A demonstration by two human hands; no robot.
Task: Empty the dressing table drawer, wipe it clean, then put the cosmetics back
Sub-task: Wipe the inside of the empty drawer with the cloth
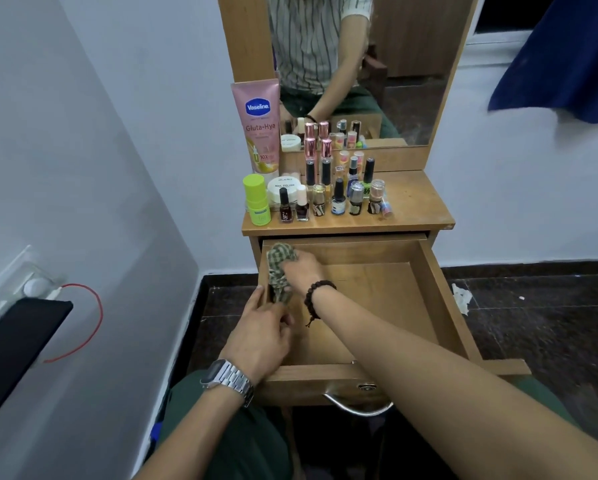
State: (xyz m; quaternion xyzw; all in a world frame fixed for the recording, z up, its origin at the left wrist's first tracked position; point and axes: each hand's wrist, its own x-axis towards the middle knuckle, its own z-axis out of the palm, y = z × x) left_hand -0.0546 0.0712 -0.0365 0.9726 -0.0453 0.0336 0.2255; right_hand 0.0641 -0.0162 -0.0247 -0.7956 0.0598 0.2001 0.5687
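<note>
The wooden drawer (442,292) is pulled out, with nothing inside but a green checked cloth (279,271) at its far left corner. My right hand (302,268) grips the cloth and presses it against the left wall. My left hand (261,336) holds the drawer's left wall, thumb outside, fingers curled over the edge. On the table top (415,202) stand the cosmetics: a pink Vaseline tube (257,126), a green stick (256,200), a white jar (285,188) and several nail polish bottles (339,199).
A mirror (377,64) rises behind the table. The white wall is close on the left, with a black object (17,344) and a red wire (89,320). A blue cloth (560,53) hangs at the upper right. A paper scrap (462,297) lies on the dark floor.
</note>
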